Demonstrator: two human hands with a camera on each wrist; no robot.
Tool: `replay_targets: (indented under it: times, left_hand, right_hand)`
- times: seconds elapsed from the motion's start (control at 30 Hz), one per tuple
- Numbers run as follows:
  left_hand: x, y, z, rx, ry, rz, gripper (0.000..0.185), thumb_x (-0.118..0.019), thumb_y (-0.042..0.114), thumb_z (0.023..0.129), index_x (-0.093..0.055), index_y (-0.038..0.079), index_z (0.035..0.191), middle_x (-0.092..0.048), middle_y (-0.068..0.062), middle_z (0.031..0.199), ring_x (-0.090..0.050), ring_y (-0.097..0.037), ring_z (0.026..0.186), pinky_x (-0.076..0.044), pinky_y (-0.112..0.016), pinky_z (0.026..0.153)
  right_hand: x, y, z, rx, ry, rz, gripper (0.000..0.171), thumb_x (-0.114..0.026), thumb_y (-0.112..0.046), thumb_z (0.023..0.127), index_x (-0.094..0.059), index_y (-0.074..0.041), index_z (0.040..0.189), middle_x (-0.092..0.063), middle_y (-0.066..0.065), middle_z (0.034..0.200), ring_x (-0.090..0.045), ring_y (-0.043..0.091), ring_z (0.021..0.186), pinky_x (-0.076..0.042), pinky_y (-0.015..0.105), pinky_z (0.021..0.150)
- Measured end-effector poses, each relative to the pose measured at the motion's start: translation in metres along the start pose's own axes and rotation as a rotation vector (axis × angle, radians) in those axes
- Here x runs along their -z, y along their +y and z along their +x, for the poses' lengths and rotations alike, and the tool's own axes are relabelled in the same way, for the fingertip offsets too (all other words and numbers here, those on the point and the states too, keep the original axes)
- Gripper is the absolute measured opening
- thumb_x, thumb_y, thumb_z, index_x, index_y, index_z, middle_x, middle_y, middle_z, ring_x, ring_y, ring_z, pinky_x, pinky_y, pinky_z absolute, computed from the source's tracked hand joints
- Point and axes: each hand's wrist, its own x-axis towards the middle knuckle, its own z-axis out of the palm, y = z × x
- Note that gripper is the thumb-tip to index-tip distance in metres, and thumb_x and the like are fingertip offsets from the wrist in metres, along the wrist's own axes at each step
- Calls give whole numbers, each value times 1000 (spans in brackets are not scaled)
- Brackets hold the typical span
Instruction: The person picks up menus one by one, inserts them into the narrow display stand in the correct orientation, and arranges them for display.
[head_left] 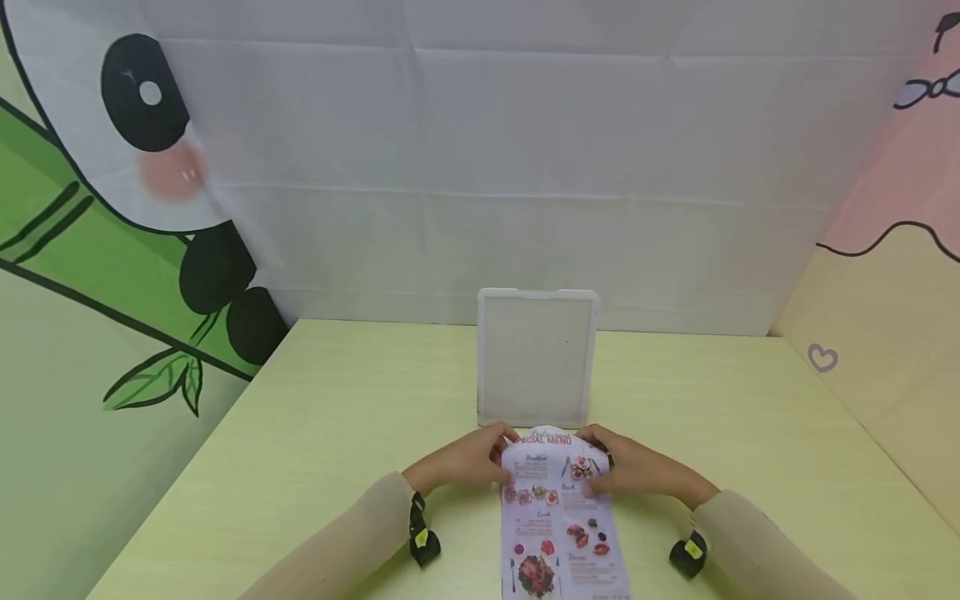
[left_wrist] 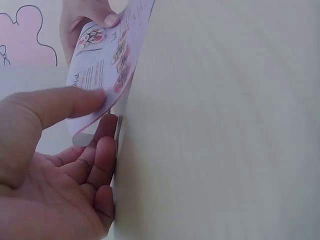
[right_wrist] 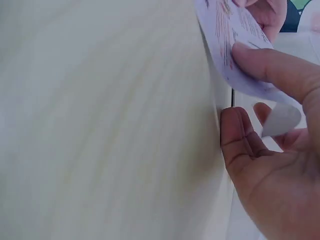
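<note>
both hands (head_left: 555, 471) pinch the menu sheet's (head_left: 558, 517) curled top edge at lower centre, seemingly easing it toward the white frame (head_left: 537, 358).

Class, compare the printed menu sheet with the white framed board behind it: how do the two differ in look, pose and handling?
The menu sheet is covered in colourful food pictures and text; the white framed board is plain and pale. The sheet curls up at its far end, while the board is stiff and flat. The left hand and right hand pinch the sheet's far corners; neither grips the board. Both lie on the yellow-green table.
</note>
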Motion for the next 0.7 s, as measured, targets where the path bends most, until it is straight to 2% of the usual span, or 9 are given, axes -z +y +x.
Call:
replay_targets:
  times: [0.13,0.33,0.53,0.7]
  left_hand:
    - [0,-2,1,9,30,-111,41,-69,8,86,-50,4,122,-62,-3,93,-53,-15,80,-43,-25,66]
    - [0,-5,2,7,69,-245,40,-69,6,85,-49,1,119,-65,-5,85,-52,-12,71,-40,-24,59]
    - [0,-8,2,56,123,-265,35,-69,16,88,-51,4,116,-68,-4,88,-58,-13,76,-41,-27,67]
    - [1,-7,3,78,130,-287,47,-68,19,89,-48,1,128,-71,-4,92,-62,-13,81,-41,-30,78]
  right_hand:
    - [-1,3,3,-17,4,80,62,-72,-13,84,-35,-2,132,-58,11,110,-61,19,93,-53,25,75]
    - [-1,6,4,-26,38,143,44,-61,-10,92,-37,0,128,-62,11,113,-62,19,96,-50,24,79]
    - [0,6,4,-16,62,183,34,-59,-15,95,-48,0,123,-65,12,111,-63,20,95,-50,24,80]
    - [1,7,5,-23,86,185,30,-61,-18,94,-57,-2,119,-67,11,108,-62,17,90,-49,23,76]
